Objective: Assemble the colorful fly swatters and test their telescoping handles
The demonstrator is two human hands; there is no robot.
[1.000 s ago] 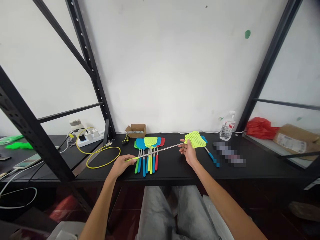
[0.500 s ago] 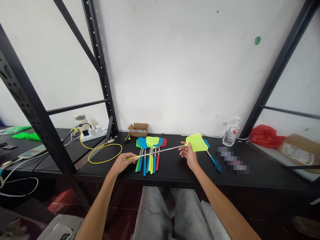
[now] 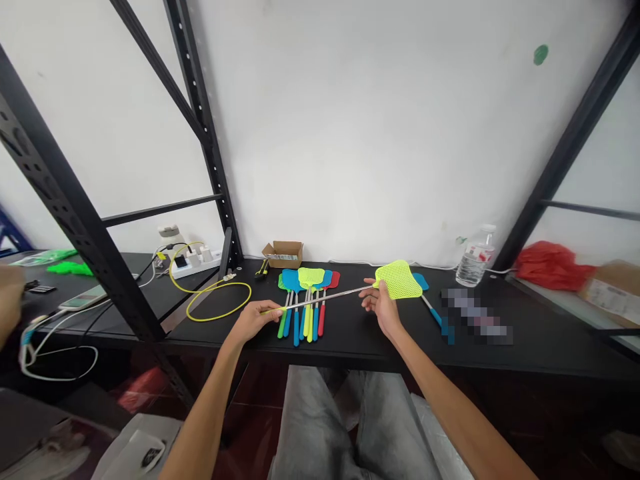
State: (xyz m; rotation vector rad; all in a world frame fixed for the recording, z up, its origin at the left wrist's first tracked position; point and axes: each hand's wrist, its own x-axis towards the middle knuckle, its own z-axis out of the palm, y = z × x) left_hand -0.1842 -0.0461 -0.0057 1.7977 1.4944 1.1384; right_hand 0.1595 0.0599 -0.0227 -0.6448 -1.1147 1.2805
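Note:
A yellow-green fly swatter [image 3: 399,280] with a long extended metal rod is held crosswise above the black table. My left hand [image 3: 257,319] pinches its yellow handle. Around the base of its perforated head, my right hand [image 3: 381,305] grips with thumb on top and some fingers loose. Beneath the rod, several fly swatters [image 3: 297,313] in blue, green, yellow and red lie side by side, handles toward me. To the right of my right hand rests a blue fly swatter [image 3: 431,308], its head partly hidden behind the yellow-green one.
A small cardboard box [image 3: 283,255] stands near the wall. Left are a yellow cable [image 3: 219,319], a power strip [image 3: 196,265] and a phone [image 3: 83,298]. On the right are a water bottle [image 3: 475,259], a blurred patch and a red plastic bag [image 3: 553,268]. Black shelf posts flank the table.
The camera view has shifted slightly, so the scene sits a little to the right. Both hands keep their hold on the yellow-green swatter. A blurred shape appears at the far left edge.

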